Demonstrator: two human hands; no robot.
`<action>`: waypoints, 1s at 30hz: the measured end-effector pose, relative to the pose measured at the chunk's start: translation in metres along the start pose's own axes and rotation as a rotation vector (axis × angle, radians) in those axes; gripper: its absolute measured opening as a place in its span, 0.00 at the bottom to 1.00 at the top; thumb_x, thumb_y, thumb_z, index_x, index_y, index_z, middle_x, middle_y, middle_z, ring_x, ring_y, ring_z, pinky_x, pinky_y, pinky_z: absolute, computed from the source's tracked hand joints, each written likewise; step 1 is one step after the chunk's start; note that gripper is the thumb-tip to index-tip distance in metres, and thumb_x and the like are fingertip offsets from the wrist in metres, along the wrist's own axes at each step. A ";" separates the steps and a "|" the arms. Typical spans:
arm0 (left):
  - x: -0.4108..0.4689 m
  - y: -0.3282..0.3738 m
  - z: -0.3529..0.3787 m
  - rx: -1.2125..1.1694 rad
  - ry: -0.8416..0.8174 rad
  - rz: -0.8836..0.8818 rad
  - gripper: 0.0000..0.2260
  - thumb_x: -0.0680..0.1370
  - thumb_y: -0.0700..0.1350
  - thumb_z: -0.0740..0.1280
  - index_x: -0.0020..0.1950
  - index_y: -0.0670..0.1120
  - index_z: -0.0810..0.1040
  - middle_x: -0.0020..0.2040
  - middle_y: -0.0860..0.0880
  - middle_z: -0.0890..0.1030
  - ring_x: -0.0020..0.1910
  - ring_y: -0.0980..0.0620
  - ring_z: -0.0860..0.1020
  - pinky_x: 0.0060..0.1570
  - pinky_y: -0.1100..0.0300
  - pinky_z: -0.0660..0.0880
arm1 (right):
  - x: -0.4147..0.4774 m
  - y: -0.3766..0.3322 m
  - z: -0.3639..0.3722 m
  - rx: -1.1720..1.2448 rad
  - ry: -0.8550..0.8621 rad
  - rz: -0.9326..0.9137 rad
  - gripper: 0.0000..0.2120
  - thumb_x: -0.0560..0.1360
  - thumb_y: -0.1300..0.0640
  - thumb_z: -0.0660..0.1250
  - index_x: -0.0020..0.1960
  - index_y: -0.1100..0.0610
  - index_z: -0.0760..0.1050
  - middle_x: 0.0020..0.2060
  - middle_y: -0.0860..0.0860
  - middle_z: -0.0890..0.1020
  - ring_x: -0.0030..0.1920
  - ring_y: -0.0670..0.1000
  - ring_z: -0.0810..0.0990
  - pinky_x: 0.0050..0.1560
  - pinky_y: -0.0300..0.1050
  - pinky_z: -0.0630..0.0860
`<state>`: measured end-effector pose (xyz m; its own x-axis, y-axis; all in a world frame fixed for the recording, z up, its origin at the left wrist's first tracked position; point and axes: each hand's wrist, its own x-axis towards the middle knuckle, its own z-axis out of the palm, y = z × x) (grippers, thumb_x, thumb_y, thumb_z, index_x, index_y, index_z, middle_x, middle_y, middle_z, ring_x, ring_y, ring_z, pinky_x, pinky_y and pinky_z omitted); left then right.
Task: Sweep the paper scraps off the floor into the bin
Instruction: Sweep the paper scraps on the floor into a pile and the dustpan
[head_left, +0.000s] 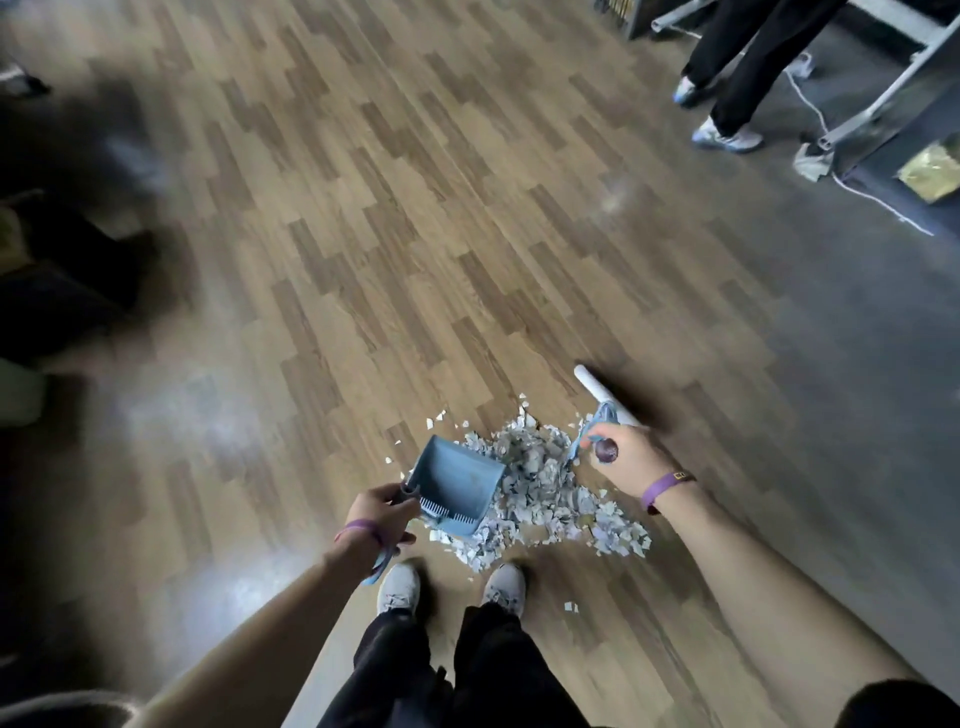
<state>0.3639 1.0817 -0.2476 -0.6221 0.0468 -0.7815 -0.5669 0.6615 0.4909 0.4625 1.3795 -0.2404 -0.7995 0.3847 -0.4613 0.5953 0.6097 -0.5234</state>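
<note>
A heap of pale paper scraps (545, 493) lies on the wooden floor (363, 234) just ahead of my two shoes. My left hand (382, 514) grips the handle of a blue dustpan (454, 486), which stands at the left edge of the heap with its mouth toward the scraps. My right hand (631, 460) grips the top of a broom handle; the broom's white head (605, 395) rests on the floor beyond the heap, at its far right. No bin shows in this view.
Another person's legs and shoes (727, 135) stand at the top right beside a metal frame (883, 98) and a white cord (857, 192). Dark blurred furniture (62, 270) lines the left edge. A stray scrap (570, 606) lies by my right shoe.
</note>
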 end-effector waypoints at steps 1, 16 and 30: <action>0.003 -0.003 -0.002 0.033 0.001 0.004 0.06 0.74 0.40 0.67 0.49 0.48 0.80 0.39 0.48 0.80 0.27 0.48 0.77 0.23 0.66 0.66 | -0.002 -0.001 0.007 0.014 0.001 0.008 0.06 0.71 0.64 0.66 0.44 0.56 0.80 0.34 0.51 0.78 0.37 0.53 0.75 0.40 0.42 0.72; 0.060 -0.044 -0.088 0.378 0.064 0.167 0.03 0.69 0.44 0.68 0.34 0.49 0.79 0.29 0.45 0.80 0.26 0.44 0.78 0.33 0.53 0.80 | -0.066 -0.038 0.128 0.038 -0.153 0.007 0.16 0.68 0.66 0.62 0.36 0.44 0.73 0.60 0.58 0.78 0.58 0.55 0.80 0.46 0.38 0.74; 0.082 -0.095 -0.177 0.551 -0.051 0.248 0.09 0.70 0.49 0.66 0.34 0.45 0.78 0.26 0.46 0.76 0.34 0.40 0.81 0.36 0.53 0.79 | -0.141 -0.135 0.219 0.030 -0.244 -0.094 0.11 0.68 0.66 0.61 0.41 0.50 0.74 0.47 0.51 0.82 0.68 0.45 0.72 0.51 0.44 0.77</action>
<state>0.2708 0.8903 -0.2899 -0.6657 0.2758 -0.6934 -0.0371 0.9158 0.3999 0.5125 1.0912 -0.2621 -0.8105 0.1463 -0.5671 0.5245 0.6123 -0.5916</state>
